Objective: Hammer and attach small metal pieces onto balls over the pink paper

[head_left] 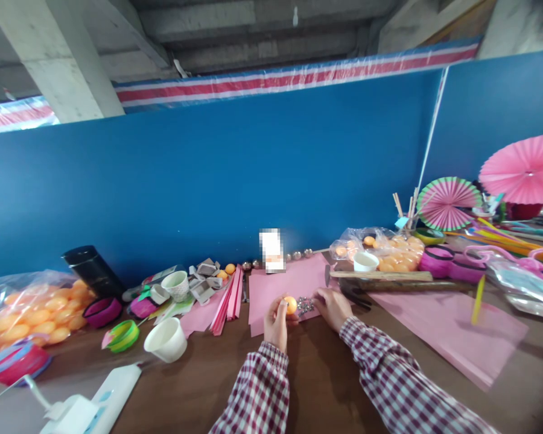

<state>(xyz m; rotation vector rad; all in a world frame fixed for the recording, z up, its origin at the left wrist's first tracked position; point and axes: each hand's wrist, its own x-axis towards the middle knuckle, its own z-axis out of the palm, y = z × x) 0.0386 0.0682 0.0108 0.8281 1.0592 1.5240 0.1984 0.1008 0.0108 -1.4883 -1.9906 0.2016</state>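
An orange ball (291, 305) is held between the thumb and fingers of my left hand (276, 322), over the front edge of a pink paper sheet (271, 289). Just right of the ball, a pile of small silvery pieces (304, 306) lies on the sheet. My right hand (332, 307) touches the right side of this pile, its fingertips pressed together; whatever they pinch is too small to make out. Both sleeves are checked.
Bags of orange balls (40, 313) lie at the far left and behind on the right. A white cup (166, 340) and power strip (113, 398) stand left. Hammers (389, 276) lie right, near more pink paper (452, 331). A blue partition (271, 169) rises behind.
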